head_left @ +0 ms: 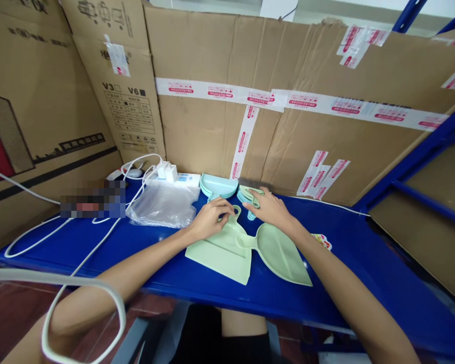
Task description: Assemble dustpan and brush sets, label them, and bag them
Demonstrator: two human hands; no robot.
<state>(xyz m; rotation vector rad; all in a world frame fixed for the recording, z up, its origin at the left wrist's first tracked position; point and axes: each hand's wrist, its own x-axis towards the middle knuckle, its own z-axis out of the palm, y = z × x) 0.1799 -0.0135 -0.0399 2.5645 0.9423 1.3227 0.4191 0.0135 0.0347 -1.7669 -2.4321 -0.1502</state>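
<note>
White cable loops in the near left foreground, passing in front of the left forearm in this view; whether it touches the skin I can't tell. If it does, a sweep of that arm could snag it and tug at whatever it feeds.

Next comes the blue table, with two pale green dustpans close to its front edge. The rounded dustpan has its handle end lying over the straight-edged dustpan, so lifting the lower one carelessly could tip or slide the upper one, perhaps off the edge.

The left hand is curled, fingertips at the straight-edged dustpan's holed handle; whether they pinch it is hidden. A loose hold there might let the pan swivel, its wide body being well out from the fingers.

The right hand reaches over a small pile, fingers bent onto the green brush; I can't tell how firmly. Blue brushes lie directly beneath, so one could be dragged along or the pile could topple.

Farther back, thin transparent bags could slip or crumple if brushed by the left arm. Blue dustpans sit stacked beside the power strip, before the taped cardboard.
</note>
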